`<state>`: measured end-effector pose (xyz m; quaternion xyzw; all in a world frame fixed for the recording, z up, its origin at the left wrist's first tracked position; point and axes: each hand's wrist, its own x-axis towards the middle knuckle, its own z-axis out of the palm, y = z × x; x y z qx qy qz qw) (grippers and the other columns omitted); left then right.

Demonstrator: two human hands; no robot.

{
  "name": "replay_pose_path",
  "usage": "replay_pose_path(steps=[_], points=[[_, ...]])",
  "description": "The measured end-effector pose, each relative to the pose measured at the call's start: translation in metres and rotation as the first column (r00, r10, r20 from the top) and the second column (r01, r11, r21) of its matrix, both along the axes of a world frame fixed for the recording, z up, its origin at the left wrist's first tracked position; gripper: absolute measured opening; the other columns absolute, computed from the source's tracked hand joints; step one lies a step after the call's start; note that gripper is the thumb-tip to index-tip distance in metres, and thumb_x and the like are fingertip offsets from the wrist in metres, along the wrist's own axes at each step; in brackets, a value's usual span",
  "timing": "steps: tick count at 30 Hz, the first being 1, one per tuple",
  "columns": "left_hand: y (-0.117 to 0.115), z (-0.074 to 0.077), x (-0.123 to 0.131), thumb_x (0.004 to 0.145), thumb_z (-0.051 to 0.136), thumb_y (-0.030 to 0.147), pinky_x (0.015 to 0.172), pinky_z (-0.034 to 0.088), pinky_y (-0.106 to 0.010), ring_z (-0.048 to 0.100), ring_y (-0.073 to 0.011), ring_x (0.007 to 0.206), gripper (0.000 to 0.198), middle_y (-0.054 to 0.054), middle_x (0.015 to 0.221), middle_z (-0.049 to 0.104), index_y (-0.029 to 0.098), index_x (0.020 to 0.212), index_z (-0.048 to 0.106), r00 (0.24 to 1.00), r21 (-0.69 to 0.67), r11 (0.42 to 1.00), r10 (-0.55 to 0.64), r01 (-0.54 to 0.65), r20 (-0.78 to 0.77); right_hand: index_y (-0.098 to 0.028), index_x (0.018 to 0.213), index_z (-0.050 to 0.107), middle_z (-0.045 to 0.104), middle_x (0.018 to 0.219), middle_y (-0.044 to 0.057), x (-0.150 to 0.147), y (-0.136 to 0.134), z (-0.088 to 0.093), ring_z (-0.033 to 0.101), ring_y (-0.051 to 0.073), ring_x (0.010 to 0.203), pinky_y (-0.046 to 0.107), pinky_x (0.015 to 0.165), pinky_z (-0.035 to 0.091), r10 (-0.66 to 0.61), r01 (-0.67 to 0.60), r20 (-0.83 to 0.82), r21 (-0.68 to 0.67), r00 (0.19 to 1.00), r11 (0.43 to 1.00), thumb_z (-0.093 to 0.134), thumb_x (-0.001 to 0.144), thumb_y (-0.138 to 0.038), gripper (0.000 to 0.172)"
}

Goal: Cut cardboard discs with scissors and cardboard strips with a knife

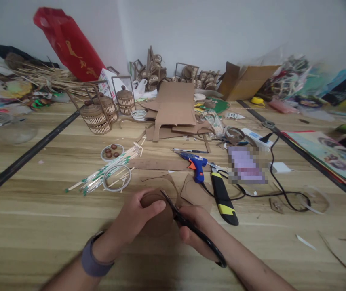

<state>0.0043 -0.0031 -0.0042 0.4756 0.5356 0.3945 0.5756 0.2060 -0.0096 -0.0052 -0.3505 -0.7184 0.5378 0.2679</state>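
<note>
The person's left hand point(142, 211) pinches a brown cardboard piece point(158, 222) between the thumb on top and the fingers, which are mostly hidden beneath it. The piece sits at the near middle of the scene, above the counter point(39, 242), and has a curved edge. The right hand point(205, 222) is closed around the black handles of a pair of scissors point(177, 215), whose blades point far and left, over the cardboard and close to the left thumb. How far the blades are parted cannot be told. A dark band point(95, 255) circles the left wrist.

Just beyond the right hand lies a cardboard scrap point(195, 193) marked with a curved line. Farther off lies a blue glue gun point(197, 166) with an orange trigger, and to its right a tool with a black and yellow handle point(222, 198). To the left of these, a pale ring point(104, 182) rests on a bundle of thin sticks point(91, 182); a second ring point(101, 154) just beyond surrounds several brown beads point(111, 151). Lidded baskets point(95, 121) stand at the far left, and a large cardboard sheet point(176, 103) occupies the far middle.
</note>
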Motion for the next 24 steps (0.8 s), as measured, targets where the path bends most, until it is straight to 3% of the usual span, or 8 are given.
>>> replay_pose_path(steps=[8, 14, 24], points=[[0.0001, -0.0023, -0.0011, 0.068, 0.079, 0.043, 0.091, 0.053, -0.04, 0.07, -0.0322, 0.104, 0.04, -0.005, 0.104, 0.08, 0.02, 0.101, 0.077, 1.0, -0.007, 1.0, -0.004, 0.004, 0.006, -0.017, 0.07, 0.05, 0.034, 0.065, -0.005, 0.0012, 0.0002, -0.0002, 0.026, 0.011, 0.06, 0.024, 0.051, 0.027, 0.001, -0.001, 0.026, -0.01, 1.0, 1.0, 0.038, 0.077, -0.092, 0.076], [0.0002, -0.002, -0.0027, 0.07, 0.078, 0.04, 0.093, 0.052, -0.037, 0.07, -0.0297, 0.104, 0.036, -0.003, 0.104, 0.08, 0.021, 0.101, 0.077, 0.999, 0.012, 1.0, -0.025, 0.025, 0.041, -0.019, 0.07, 0.049, 0.035, 0.065, -0.004, -0.0005, 0.001, -0.0011, 0.028, 0.011, 0.059, 0.024, 0.05, 0.026, -0.006, 0.004, 0.045, 0.046, 0.999, 0.999, 0.033, 0.074, -0.096, 0.079], [0.0021, -0.003, -0.0022, 0.071, 0.077, 0.04, 0.094, 0.051, -0.04, 0.069, -0.0324, 0.106, 0.036, -0.005, 0.106, 0.079, 0.021, 0.101, 0.077, 0.998, 0.007, 0.998, -0.056, 0.056, 0.017, -0.02, 0.068, 0.042, 0.033, 0.064, -0.005, 0.0, -0.0003, -0.0044, 0.026, 0.011, 0.059, 0.024, 0.049, 0.022, -0.001, 0.001, 0.085, 0.0, 0.996, 1.0, 0.035, 0.074, -0.096, 0.076]])
